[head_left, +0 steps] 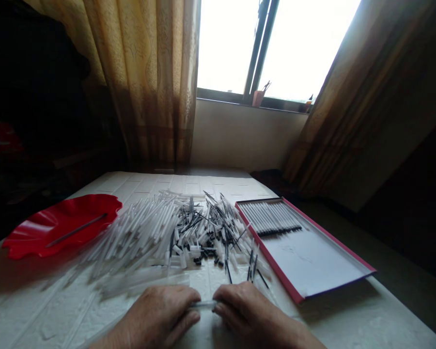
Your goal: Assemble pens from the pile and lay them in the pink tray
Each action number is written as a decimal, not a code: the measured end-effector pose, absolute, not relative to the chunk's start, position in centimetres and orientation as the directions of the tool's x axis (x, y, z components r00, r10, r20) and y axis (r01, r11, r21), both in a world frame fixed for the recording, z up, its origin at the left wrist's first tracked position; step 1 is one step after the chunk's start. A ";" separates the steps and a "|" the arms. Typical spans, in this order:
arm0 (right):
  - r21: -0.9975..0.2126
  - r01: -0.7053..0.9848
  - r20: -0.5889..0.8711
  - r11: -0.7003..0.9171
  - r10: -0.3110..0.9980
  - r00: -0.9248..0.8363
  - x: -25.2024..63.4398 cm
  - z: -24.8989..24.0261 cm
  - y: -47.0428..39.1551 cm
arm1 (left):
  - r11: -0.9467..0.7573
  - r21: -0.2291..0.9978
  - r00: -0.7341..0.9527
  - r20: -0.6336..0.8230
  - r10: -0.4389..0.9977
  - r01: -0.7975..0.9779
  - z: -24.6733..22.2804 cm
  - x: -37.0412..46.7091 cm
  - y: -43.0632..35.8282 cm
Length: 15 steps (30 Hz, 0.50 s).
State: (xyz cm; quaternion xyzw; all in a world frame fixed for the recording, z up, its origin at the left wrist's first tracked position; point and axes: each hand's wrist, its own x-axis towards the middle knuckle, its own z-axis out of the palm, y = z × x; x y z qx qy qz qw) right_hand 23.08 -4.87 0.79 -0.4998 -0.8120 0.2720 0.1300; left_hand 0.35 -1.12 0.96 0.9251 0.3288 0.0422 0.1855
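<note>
With the clock face centred on our hands and twelve straight ahead, we have our left hand (163, 310) at nine o'clock and our right hand (249, 306) at three, the fingers of each curled in and pinching a thin pale tube (205, 305) that lies level between them, low over the table (36, 315). Only its middle shows to us; our fingers cover both ends, and blur hides the finer detail. Just past our right hand, at one o'clock, we see a few loose dark sticks (254, 265). At twelve o'clock we have a jumble of small black pieces (208, 253), short white pieces (182, 259) and dark thin refills (223, 218). Touching that jumble at eleven o'clock, a broad heap of pale barrels (138, 232) fans across the white, brick-patterned top. At two o'clock we have a shallow tray (312, 266) with a pink-red rim, a row of pale pens (272, 216) side by side in its far part, dark ends toward us. At ten o'clock sits a wavy-edged red plate (58, 224) with one dark stick (76, 230) lying across it. Beyond the table, patterned curtains (141, 82) hang at eleven and one o'clock, flanking a bright window (225, 43) with a pinkish cup (257, 99) on its sill.
</note>
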 end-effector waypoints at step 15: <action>-0.904 0.363 0.133 0.227 0.954 -0.267 25.7 -0.4 -4.1 | -0.710 0.348 0.735 0.080 0.673 0.612 0.7 -0.6 0.2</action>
